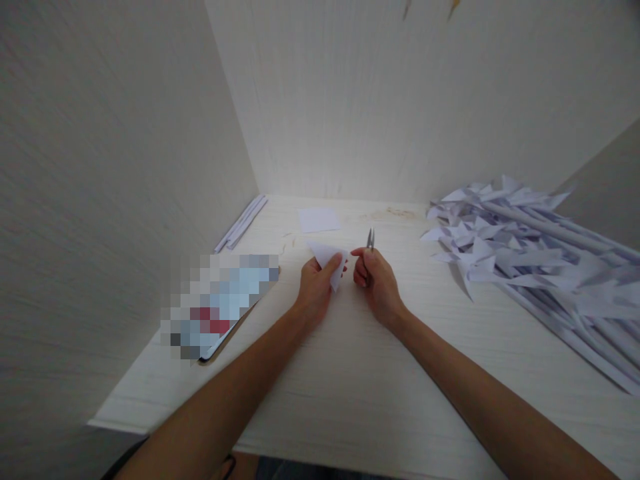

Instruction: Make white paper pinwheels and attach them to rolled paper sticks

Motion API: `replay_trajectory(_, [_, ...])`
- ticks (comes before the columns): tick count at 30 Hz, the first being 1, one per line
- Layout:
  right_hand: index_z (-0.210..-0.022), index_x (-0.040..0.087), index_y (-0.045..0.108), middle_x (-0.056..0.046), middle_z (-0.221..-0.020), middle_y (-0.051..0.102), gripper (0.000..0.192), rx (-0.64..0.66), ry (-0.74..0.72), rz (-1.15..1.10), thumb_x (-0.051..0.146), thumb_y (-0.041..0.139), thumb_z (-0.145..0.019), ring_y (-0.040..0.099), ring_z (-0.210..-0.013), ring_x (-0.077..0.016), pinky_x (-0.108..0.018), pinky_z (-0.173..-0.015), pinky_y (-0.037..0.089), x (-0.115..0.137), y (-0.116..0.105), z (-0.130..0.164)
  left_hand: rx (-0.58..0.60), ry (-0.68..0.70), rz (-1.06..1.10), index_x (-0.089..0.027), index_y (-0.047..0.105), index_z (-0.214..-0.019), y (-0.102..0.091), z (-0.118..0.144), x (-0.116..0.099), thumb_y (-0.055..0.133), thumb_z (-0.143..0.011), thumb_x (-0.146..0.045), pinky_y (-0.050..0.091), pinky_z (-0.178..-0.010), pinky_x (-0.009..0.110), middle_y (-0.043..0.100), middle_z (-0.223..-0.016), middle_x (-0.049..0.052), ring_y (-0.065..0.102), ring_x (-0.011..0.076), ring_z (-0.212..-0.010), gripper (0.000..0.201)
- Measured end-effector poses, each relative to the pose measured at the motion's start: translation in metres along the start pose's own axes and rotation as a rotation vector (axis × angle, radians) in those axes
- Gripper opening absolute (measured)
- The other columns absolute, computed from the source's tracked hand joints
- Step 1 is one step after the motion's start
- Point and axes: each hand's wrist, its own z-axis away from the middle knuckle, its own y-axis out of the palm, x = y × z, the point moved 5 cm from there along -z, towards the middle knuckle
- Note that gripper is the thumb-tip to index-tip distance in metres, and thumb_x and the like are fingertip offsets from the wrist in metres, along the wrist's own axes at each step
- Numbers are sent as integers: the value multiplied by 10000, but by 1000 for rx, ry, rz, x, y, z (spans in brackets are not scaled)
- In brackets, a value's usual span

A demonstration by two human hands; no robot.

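Observation:
My left hand [316,285] pinches a folded white paper triangle [330,261] just above the pale wooden desk [350,373]. My right hand [374,277] is closed around small metal scissors [371,239], whose blades stick up past my fingers. The two hands are close together, the scissors' tip a little to the right of the paper's edge.
A flat white paper square [319,219] lies farther back. A big heap of folded paper pinwheels on rolled paper sticks [530,260] fills the right side. A tablet [223,303] lies at the left, with white paper strips [241,223] along the left wall.

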Motion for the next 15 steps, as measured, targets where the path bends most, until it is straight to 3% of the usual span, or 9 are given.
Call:
replay_trajectory(4, [-712,180,535,82,-506,299,222,57,35,180,374,633,-663,261,-453,-66,-232,-430,191,1,2,2,49,1,103,-119,629,-624,2,1,-2,762,-479,-236,417,-688,267,624,-630,3,539,97,-611,229])
replay_trajectory(8, [-654,163,556,79,-480,316,210,132,62,312,358,633,-647,260,-455,-64,-237,-447,189,5,7,4,54,-17,144,-116,630,-623,1,1,-3,776,-469,-244,422,-726,266,633,-674,11,554,99,-652,248])
replay_trajectory(15, [-544,172,500,71,-466,354,205,95,87,271,334,604,-612,269,-447,-62,-241,-448,197,6,3,5,-8,66,62,-127,632,-581,-6,-8,-15,775,-455,-285,425,-650,246,614,-618,0,539,86,-608,248])
